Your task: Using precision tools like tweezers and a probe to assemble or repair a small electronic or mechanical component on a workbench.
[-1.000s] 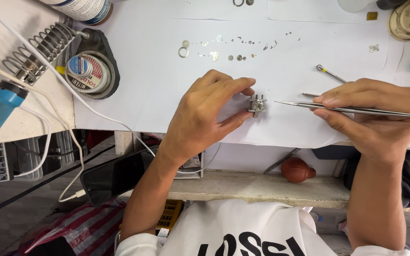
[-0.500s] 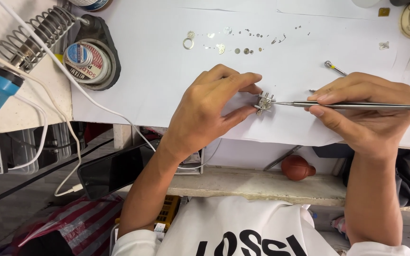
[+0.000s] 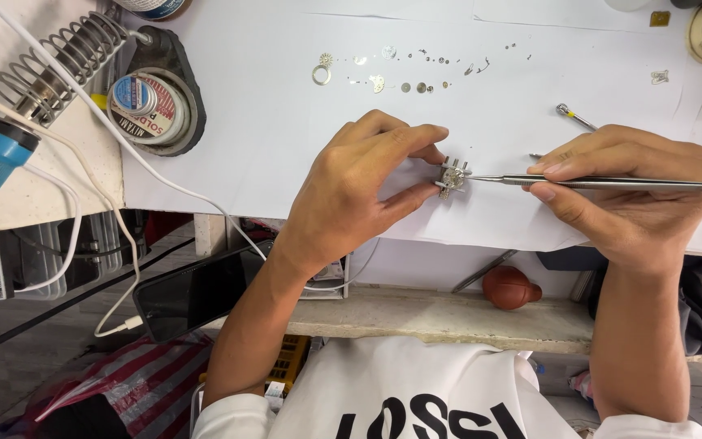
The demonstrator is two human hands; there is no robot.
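My left hand [image 3: 367, 191] is pinching the small metal movement holder [image 3: 452, 177] on the white sheet [image 3: 270, 122], and my right hand [image 3: 631, 195] is clamped around tweezers [image 3: 611, 183], their tip touching the holder.

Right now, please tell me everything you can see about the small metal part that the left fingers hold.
The metal part is tiny, silvery and shiny, with short prongs sticking up from its top edge and finer detail too small to tell. It sits on the white paper, near the table's front edge. The left hand pinches it between thumb and forefinger. From the other side, the tip of the tweezers, held in the right hand, meets it.
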